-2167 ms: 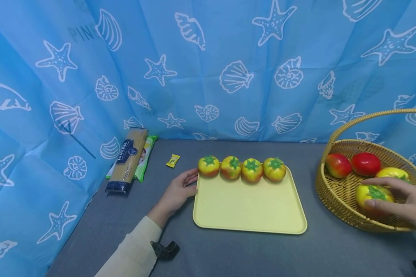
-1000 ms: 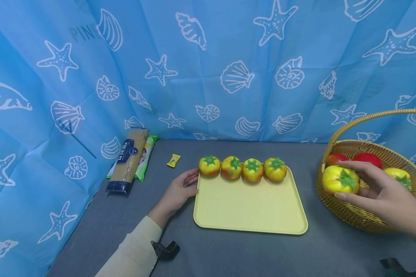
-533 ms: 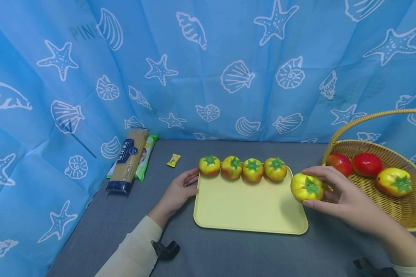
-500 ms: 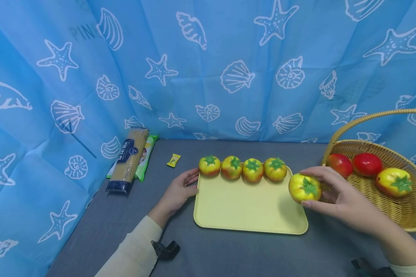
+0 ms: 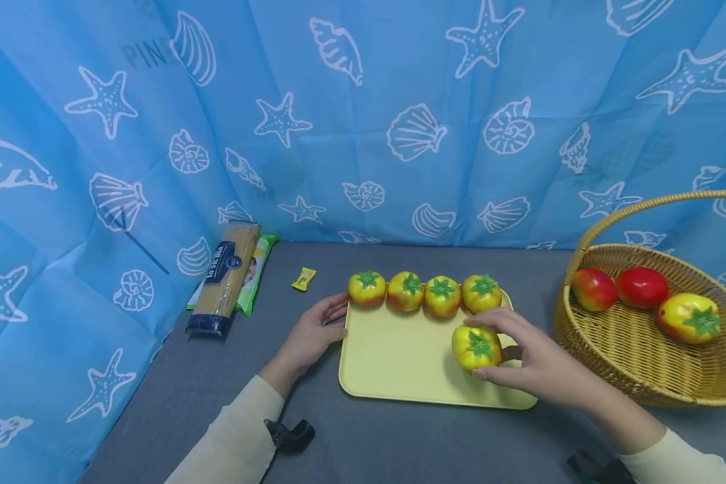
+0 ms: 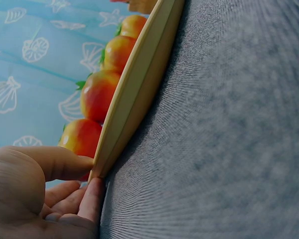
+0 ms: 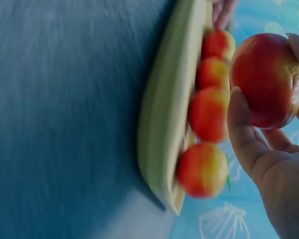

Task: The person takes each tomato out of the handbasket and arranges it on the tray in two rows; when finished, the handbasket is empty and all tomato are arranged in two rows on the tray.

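Observation:
My right hand (image 5: 535, 356) holds a yellow-and-red tomato (image 5: 476, 347) with a green star-shaped top, thumb on its near side and fingers on its far side. The tomato hangs over the right half of a pale yellow tray (image 5: 393, 363). In the right wrist view its red underside shows, raised off the tray. Several similar tomatoes (image 5: 442, 297) stand in a row along the tray's back edge. At the tray's left edge is my left hand (image 5: 311, 334); the left wrist view shows its thumb (image 6: 72, 164) and a finger pinching the rim.
A wicker basket (image 5: 565, 336) with a tall handle stands on the right, holding two red fruits (image 5: 642, 287) and one yellow-and-red tomato (image 5: 690, 318). Back left lie a spaghetti pack (image 5: 225, 279) over a green packet (image 5: 256, 275) and a small yellow wrapped sweet (image 5: 304, 279).
My right hand took a tomato out of the basket and carried it left, over the basket's rim, to above the tray. My left hand has stayed at the tray's left edge.

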Available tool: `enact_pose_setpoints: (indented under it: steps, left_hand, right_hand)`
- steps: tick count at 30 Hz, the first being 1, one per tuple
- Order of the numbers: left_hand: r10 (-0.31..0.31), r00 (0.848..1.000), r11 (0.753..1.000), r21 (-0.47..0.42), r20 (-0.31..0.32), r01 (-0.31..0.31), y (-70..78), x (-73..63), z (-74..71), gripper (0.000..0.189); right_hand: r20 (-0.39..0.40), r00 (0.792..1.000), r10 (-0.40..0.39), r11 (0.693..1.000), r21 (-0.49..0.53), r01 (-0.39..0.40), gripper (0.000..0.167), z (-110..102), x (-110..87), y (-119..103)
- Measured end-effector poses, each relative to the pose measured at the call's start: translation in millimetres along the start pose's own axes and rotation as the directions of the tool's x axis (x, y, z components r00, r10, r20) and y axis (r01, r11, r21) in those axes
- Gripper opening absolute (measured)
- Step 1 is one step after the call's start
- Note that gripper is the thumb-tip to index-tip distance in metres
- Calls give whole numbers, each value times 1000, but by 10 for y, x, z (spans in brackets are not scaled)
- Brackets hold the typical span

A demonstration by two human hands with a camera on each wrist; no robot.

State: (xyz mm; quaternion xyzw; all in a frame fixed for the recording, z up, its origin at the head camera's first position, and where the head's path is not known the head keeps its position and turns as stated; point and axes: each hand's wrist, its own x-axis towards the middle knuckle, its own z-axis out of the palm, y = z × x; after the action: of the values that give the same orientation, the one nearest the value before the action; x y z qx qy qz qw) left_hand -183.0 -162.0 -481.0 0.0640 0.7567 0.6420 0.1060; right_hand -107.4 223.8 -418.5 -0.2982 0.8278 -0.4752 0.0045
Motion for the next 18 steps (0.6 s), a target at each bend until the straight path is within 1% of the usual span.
enact_pose_setpoints:
  steps: [5, 12, 18]
  left_hand:
    - [4, 1000, 1000, 2, 4, -4, -11, 2, -8, 73]
    - [13, 1000, 1000, 2, 16, -13, 4, -3, -13, 74]
    - [17, 1000, 1000, -6, 20, -17, 17, -11, -15, 74]
  right_hand:
    - [32, 999, -41, 998, 49, 40, 63, 184, 98, 1]
    - [71, 997, 4, 995, 100, -11, 63, 387, 275, -28]
    - [91, 993, 72, 992, 96, -81, 65, 534, 446, -28]
